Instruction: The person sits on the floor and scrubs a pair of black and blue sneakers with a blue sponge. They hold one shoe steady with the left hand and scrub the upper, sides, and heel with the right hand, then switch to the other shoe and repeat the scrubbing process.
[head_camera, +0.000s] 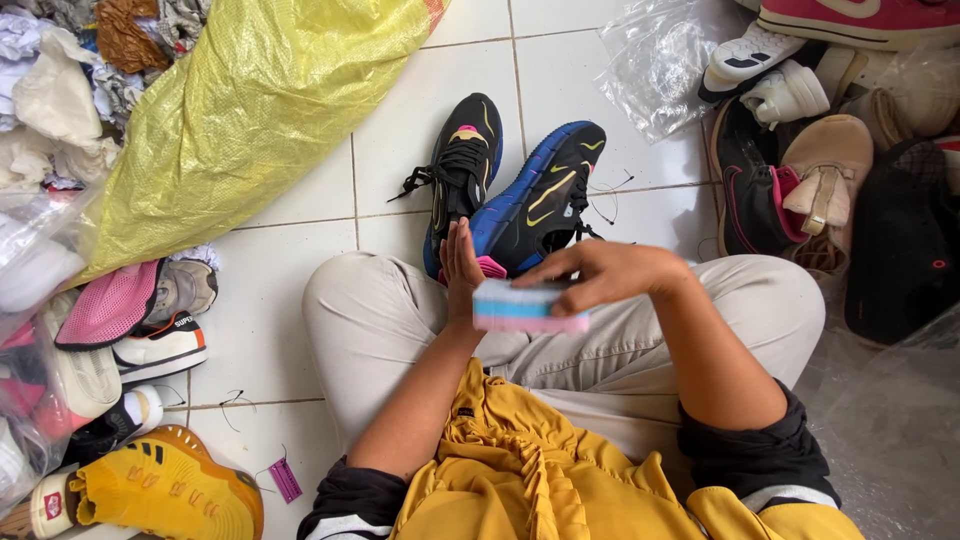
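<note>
Head view: at the far left, a heap of crumpled cloth and paper is seen beside a large yellow woven sack that is laid slantwise across the white tiled floor. Below the sack, a pink mesh shoe, a white sneaker with an orange stripe and a yellow sneaker are grouped along the left edge, and a small magenta tag is found on the tile just beside the yellow sneaker. At centre, a pair of black sneakers with blue and yellow trim is placed on the floor directly ahead of the crossed legs, which are covered in beige trousers. The left hand is held upright with its fingers straight and pressed together, the palm being set flat against the left end of a small block striped in white, blue and pink. The block is held over the lap, between both hands. The right hand is arched over the block from above, and the block is pinched at its top edge by the fingertips. At the right, clear plastic bags and a pile of mixed shoes are seen.
</note>
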